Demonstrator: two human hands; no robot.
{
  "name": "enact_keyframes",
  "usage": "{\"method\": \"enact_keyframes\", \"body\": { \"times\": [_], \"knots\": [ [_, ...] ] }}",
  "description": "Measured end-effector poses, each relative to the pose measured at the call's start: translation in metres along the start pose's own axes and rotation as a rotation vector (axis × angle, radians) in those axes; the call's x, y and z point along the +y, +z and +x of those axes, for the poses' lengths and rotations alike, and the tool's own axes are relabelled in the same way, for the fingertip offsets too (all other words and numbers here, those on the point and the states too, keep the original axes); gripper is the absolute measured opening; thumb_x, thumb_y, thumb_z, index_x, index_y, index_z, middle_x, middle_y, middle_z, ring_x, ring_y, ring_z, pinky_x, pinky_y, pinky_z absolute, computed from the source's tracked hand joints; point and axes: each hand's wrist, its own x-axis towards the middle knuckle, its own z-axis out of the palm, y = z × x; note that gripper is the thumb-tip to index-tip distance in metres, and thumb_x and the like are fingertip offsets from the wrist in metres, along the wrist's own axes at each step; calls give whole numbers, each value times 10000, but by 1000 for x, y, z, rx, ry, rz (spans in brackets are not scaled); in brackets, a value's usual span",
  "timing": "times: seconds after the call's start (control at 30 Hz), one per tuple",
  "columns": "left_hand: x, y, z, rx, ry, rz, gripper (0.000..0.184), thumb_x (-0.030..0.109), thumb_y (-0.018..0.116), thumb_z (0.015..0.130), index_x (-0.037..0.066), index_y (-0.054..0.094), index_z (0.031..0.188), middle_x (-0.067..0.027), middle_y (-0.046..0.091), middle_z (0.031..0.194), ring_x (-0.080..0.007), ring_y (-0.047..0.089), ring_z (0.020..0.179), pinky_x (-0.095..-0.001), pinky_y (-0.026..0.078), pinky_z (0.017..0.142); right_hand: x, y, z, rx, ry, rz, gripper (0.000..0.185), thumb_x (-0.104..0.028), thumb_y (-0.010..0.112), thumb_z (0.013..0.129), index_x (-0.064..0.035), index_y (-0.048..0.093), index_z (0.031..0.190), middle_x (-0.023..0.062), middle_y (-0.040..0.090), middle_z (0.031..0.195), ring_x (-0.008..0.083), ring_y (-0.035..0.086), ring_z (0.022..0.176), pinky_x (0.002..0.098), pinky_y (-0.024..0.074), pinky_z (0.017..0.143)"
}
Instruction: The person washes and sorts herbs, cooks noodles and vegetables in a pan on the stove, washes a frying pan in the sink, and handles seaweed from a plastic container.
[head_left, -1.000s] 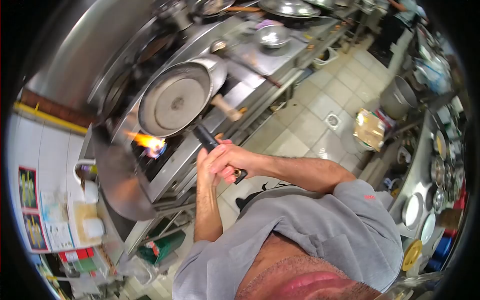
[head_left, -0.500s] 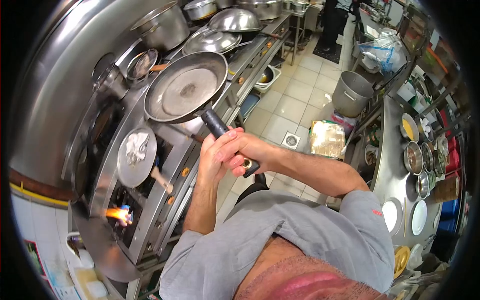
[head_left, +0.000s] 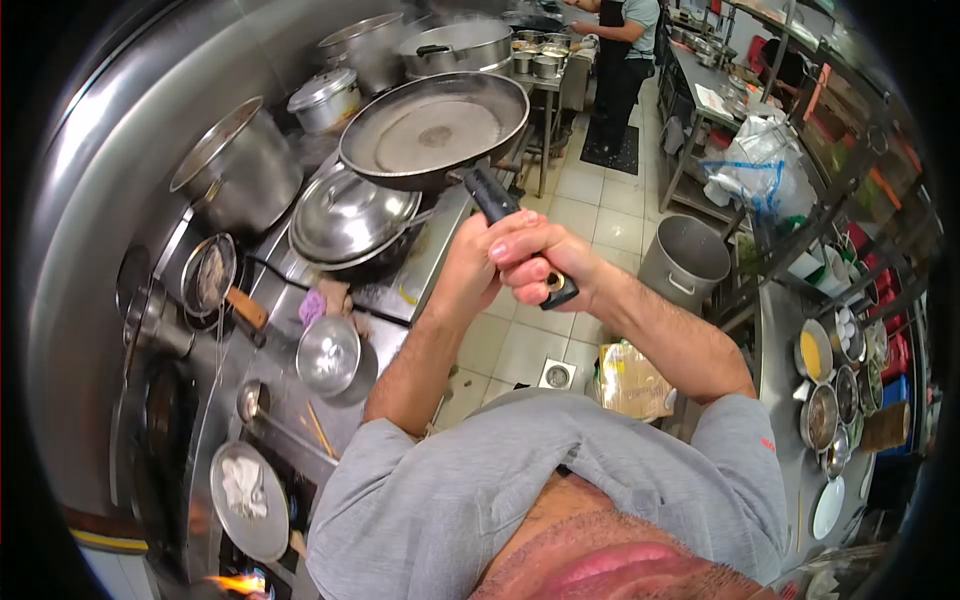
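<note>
A large frying pan (head_left: 400,135) is held up in front of me, its wide inside bare. Its black handle (head_left: 488,195) slants down toward my chest. My left hand (head_left: 470,262) is wrapped round this handle. My right hand (head_left: 555,255) closes over it too, fingers overlapping the left ones; the handle's end sticks out below. Beneath the pan, on the stove side, a domed metal lid (head_left: 352,212) covers a dark wok. Near my left forearm a metal bowl (head_left: 328,355) rests on the steel counter.
Left are a ladle (head_left: 252,400), a strainer (head_left: 212,275), a plate with a cloth (head_left: 270,520), a burner flame (head_left: 240,583) and a tall pot (head_left: 245,170). A co-worker (head_left: 625,60) stands ahead. A big pot (head_left: 683,262) and cardboard box (head_left: 635,380) are on the right.
Both hands and the pan have moved forward, up and right in view. My view has shifted along the stove, bringing the bowl, ladle and more of the co-worker into sight.
</note>
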Motion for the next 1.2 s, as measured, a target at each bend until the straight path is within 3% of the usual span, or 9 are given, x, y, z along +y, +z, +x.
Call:
{"method": "enact_keyframes", "body": {
  "times": [0.2, 0.3, 0.57, 0.63, 0.7, 0.77, 1.1, 1.17, 1.2],
  "knots": [
    [21, -22, 181, -62, 77, -1, 200, 192, 537, 848, -2, 583, 829, -40, 575, 709, -109, 573, 582, -217, 472, 495, -145, -67, 82, 11, -75, -48, 142, -25, 494, 818, -69, 465, 686, -58, 352, 488, 26, 346, 379, 194, 317, 319],
    [22, -37, 275, -76, 102, 100, 326, 218, 487, 846, -49, 552, 1020, -95, 599, 877, -140, 595, 718, -258, 516, 626, -218, -109, 121, -40, -83, -54, 161, -20, 482, 826, -64, 445, 676, -42, 366, 498, 32, 360, 384, 192, 323, 321],
    [44, -57, 492, 7, 169, 111, 295, 157, 419, 864, -33, 539, 1054, -103, 580, 953, -169, 583, 842, -290, 494, 769, -399, -193, 219, -111, -94, -96, 174, -4, 493, 815, -69, 423, 670, -38, 378, 484, 34, 373, 375, 185, 329, 322],
    [50, -70, 538, 28, 203, 47, 286, 213, 483, 863, -38, 571, 969, -96, 607, 855, -147, 606, 718, -255, 530, 620, -431, -208, 246, 5, -187, -236, 147, 5, 497, 809, -59, 442, 689, -37, 384, 486, 31, 382, 378, 175, 332, 328],
    [57, -91, 576, 15, 177, 51, 271, 213, 457, 874, -14, 576, 962, -79, 607, 846, -138, 605, 716, -243, 529, 618, -456, -220, 272, -40, -171, -246, 142, -30, 546, 789, -80, 463, 685, -40, 413, 495, 27, 403, 381, 167, 339, 336],
    [59, -114, 613, -26, 130, 66, 262, 217, 446, 875, 9, 584, 956, -58, 606, 830, -127, 597, 696, -229, 517, 590, -476, -233, 294, 189, -222, -388, 157, -78, 586, 768, -118, 474, 667, -52, 444, 508, 22, 422, 382, 162, 341, 341],
    [62, -185, 741, 156, 69, 134, 231, 191, 459, 852, 29, 591, 951, -46, 603, 805, -133, 593, 689, -251, 498, 573, -558, -331, 428, -173, -52, -104, 184, -28, 563, 778, -97, 448, 652, -43, 407, 488, 25, 390, 372, 158, 342, 330],
    [58, -183, 759, 302, 47, 126, 231, 154, 419, 865, 30, 561, 998, 11, 554, 663, -56, 507, 504, -184, 423, 418, -568, -348, 444, -145, -43, -26, 182, -19, 550, 789, -90, 447, 656, -47, 401, 489, 21, 393, 387, 160, 345, 336],
    [55, -181, 766, 326, 47, 144, 241, 157, 427, 863, 15, 558, 1008, -6, 558, 678, -66, 522, 545, -178, 439, 452, -573, -358, 450, -180, -31, -20, 181, -8, 536, 798, -88, 447, 662, -52, 393, 499, 16, 385, 397, 164, 350, 342]
  ]
}}
